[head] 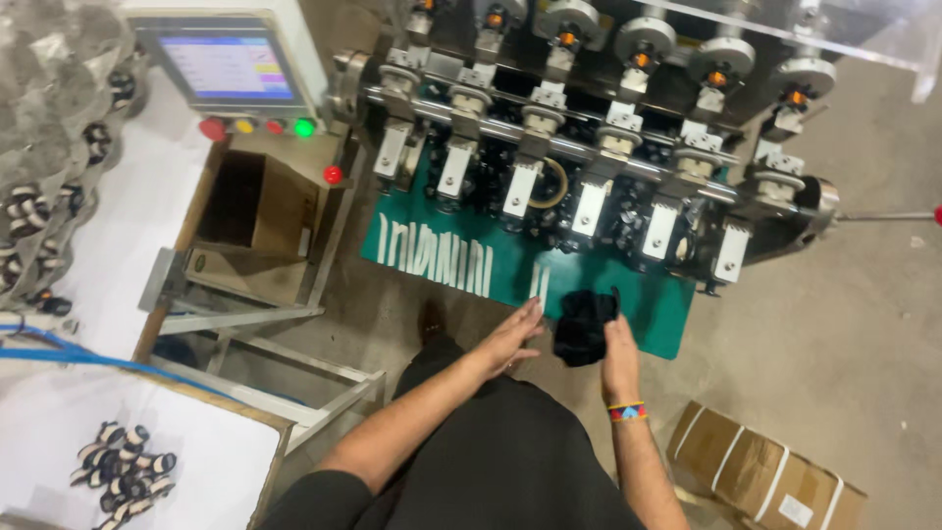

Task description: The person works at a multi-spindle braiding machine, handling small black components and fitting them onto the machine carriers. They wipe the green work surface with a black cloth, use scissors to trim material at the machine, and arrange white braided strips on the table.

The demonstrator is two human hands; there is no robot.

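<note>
Right hand [618, 355] grips a black sock bundle [585, 327], frame centre, over the green tray [648, 306]. Left hand [510, 337] flat-open, empty, just beside. White strips [442, 257] fill tray's left only; right half bare. Machine [608, 128] above.

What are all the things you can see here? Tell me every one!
Black bundle: one, black, in the right hand.
Machine: one, grey and black, top.
Green tray: one, below the machine.
Touch screen: one, top left.
Open box: one, brown, left.
Strapped box: one, brown, bottom right.
Striped pieces: a pile, black and white, bottom left.
Left hand: open, beside the bundle.
Right hand: holding the bundle.
</note>
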